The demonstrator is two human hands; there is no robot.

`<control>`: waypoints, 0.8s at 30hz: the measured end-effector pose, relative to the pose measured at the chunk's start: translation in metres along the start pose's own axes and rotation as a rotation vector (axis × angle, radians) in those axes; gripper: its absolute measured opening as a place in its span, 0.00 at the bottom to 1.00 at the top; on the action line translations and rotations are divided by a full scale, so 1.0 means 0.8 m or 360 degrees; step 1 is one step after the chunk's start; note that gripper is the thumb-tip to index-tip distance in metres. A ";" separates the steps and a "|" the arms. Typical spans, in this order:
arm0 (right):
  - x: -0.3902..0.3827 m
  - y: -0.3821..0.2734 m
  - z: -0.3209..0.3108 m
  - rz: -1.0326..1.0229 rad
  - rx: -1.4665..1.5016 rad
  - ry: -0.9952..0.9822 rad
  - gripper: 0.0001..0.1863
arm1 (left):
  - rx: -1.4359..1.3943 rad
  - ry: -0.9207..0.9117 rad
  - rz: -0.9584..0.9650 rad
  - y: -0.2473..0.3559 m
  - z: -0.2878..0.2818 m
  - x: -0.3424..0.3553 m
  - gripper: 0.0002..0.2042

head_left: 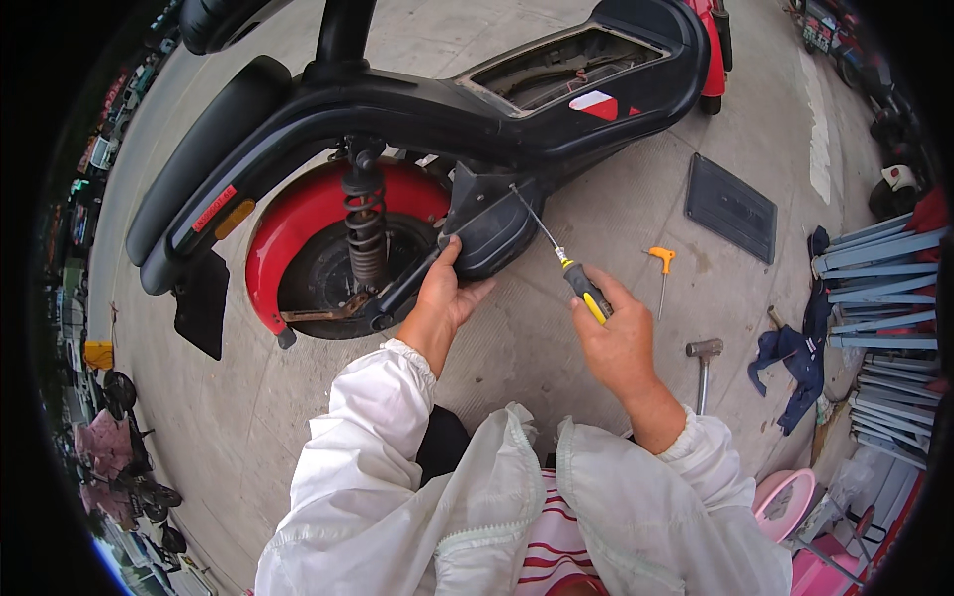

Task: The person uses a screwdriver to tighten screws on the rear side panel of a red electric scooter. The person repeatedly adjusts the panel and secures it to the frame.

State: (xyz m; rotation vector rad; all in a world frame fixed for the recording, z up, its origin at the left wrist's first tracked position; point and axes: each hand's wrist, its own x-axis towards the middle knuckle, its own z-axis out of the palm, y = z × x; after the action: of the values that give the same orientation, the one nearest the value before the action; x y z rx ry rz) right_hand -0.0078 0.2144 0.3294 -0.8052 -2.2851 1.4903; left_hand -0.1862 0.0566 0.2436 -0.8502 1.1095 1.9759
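Note:
A black electric scooter with a red rear fender (283, 223) stands in front of me. My right hand (618, 333) is closed round the yellow-and-black handle of a screwdriver (545, 230). The shaft slants up to the left, its tip at the edge of a black plastic cover (492, 233) low on the scooter's side. Whether the tip sits in a screw is too small to tell. Beside that cover's lower edge, my left hand (444, 295) has its thumb raised against the black part and its fingers stretched out underneath. Behind it is a coil-spring shock absorber (366, 219).
On the concrete right of the scooter lie a black rectangular panel (731, 207), an orange-handled hex key (661, 268) and a metal T-shaped tool (705, 363). The scooter's floorboard has an open compartment (556, 68). Dark cloth (795, 363) and folded blue-grey metal frames (884, 273) are farther right.

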 end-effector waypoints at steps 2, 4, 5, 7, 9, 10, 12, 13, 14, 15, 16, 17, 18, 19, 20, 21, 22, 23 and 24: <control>0.003 0.004 -0.001 -0.0042 -0.0014 0.0025 0.21 | 0.0006 0.0015 0.0051 -0.009 0.010 -0.003 0.30; 0.004 0.005 -0.004 -0.0033 -0.0023 0.0012 0.21 | -0.0007 0.0049 0.0063 -0.013 0.015 -0.004 0.29; 0.006 0.002 -0.007 -0.0007 -0.0024 -0.0007 0.21 | -0.0022 0.0072 0.0052 -0.013 0.018 -0.005 0.28; 0.009 -0.001 -0.012 0.0030 -0.0024 -0.0036 0.21 | -0.0061 0.0094 0.0051 -0.013 0.019 -0.004 0.27; 0.012 0.002 -0.017 0.0052 -0.0024 -0.0043 0.21 | -0.0101 0.0082 0.0066 -0.013 0.020 -0.002 0.26; 0.013 0.007 -0.019 -0.0079 -0.0101 -0.0016 0.20 | -0.0123 0.0097 0.0062 -0.012 0.021 -0.001 0.26; 0.014 0.022 -0.017 -0.0339 -0.0255 0.0038 0.19 | -0.0163 0.0127 0.0053 -0.010 0.024 -0.001 0.25; 0.014 0.028 -0.014 -0.0209 -0.0112 0.0015 0.18 | -0.0157 0.0140 0.0052 -0.010 0.027 0.000 0.25; 0.014 0.035 -0.011 -0.0079 0.0030 -0.0006 0.18 | -0.0150 0.0153 0.0051 -0.009 0.030 0.000 0.25; 0.011 0.040 -0.011 0.0060 0.0172 -0.0028 0.18 | -0.0142 0.0171 0.0043 -0.010 0.031 0.000 0.25; 0.019 0.048 -0.022 0.0476 0.0693 -0.0200 0.18 | -0.0145 0.0170 0.0053 -0.012 0.029 -0.001 0.25; 0.037 0.060 -0.042 0.0893 0.1214 -0.0366 0.18 | -0.0148 0.0169 0.0061 -0.012 0.028 -0.001 0.25; 0.047 0.059 -0.055 0.1295 0.1740 -0.0526 0.19 | -0.0147 0.0154 0.0076 -0.011 0.030 -0.002 0.25; 0.045 0.055 -0.056 0.1284 0.1692 -0.0506 0.19 | -0.0149 0.0157 0.0077 -0.010 0.032 -0.004 0.24; 0.042 0.048 -0.055 0.1273 0.1644 -0.0485 0.20 | -0.0151 0.0158 0.0078 -0.011 0.033 -0.006 0.24; 0.042 0.039 -0.052 0.1257 0.1599 -0.0468 0.20 | -0.0152 0.0158 0.0085 -0.008 0.034 -0.009 0.24; 0.041 0.036 -0.049 0.1119 0.1380 -0.0389 0.20 | -0.0157 0.0150 0.0071 -0.007 0.035 -0.008 0.25; 0.039 0.033 -0.046 0.0982 0.1160 -0.0311 0.19 | -0.0162 0.0142 0.0057 -0.006 0.034 -0.005 0.25; 0.036 0.031 -0.044 0.0850 0.0935 -0.0233 0.18 | -0.0171 0.0138 0.0038 -0.007 0.032 -0.003 0.25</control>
State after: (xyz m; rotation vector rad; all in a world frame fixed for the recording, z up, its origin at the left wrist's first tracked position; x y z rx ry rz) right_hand -0.0051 0.2656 0.3202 -1.1896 -1.6092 2.3568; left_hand -0.1856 0.0813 0.2536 -0.9919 1.0744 2.0507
